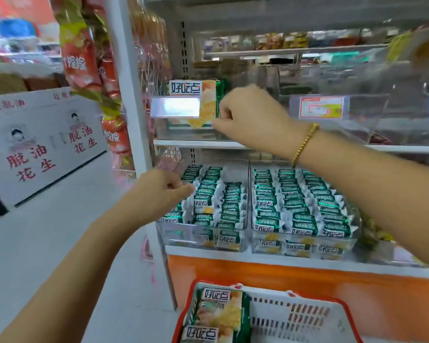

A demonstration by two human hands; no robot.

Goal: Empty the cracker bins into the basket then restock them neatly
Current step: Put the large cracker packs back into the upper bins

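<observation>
On the upper shelf, a clear plastic bin (183,133) held one large green-and-yellow cracker packet (208,95), and the right hand (250,115) grasped its right edge with curled fingers. Below, two clear plastic bins sat side by side: the left bin (203,237) and the right bin (302,241) held rows of small green-and-white cracker packets (302,206). The left hand (159,191) was curled at the left bin's edge; whether it held anything could not be told. The red-rimmed white basket (295,315) contained two large packets (218,313).
</observation>
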